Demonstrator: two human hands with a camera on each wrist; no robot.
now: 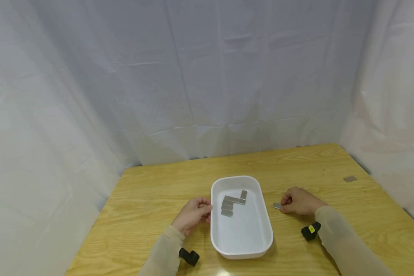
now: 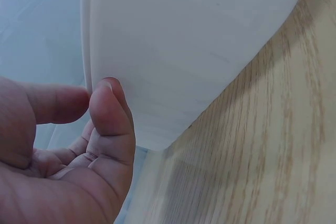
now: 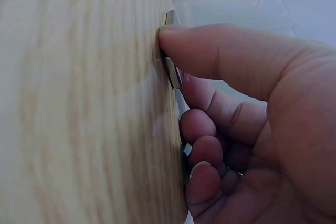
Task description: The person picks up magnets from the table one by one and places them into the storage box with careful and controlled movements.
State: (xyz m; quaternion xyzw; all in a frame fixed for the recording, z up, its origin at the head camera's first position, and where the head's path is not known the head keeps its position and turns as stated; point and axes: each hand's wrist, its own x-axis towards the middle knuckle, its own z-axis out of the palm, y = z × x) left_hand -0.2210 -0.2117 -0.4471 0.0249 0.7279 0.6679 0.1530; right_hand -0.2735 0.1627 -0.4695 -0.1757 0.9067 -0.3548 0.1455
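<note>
A white, deep rectangular tray (image 1: 246, 232) with rounded corners stands on the wooden table. Several flat grey rectangular metal-looking plates (image 1: 227, 213) lie in its far left part, some overlapping. At the tray's left side, my left hand (image 1: 192, 215) pinches the rim between thumb and finger; the left wrist view shows the tray's outer wall (image 2: 173, 40) beside the fingertips. Right of the tray, my right hand (image 1: 301, 201) pinches one such plate (image 1: 277, 206) at the tabletop. In the right wrist view the thumb covers the middle of this plate (image 3: 172, 73).
Another flat grey plate (image 1: 350, 179) lies near the table's right edge. The wooden table (image 1: 151, 222) has pale sheeting (image 1: 207, 76) hanging behind it and at both sides. Small black devices (image 1: 189, 257) sit at both wrists.
</note>
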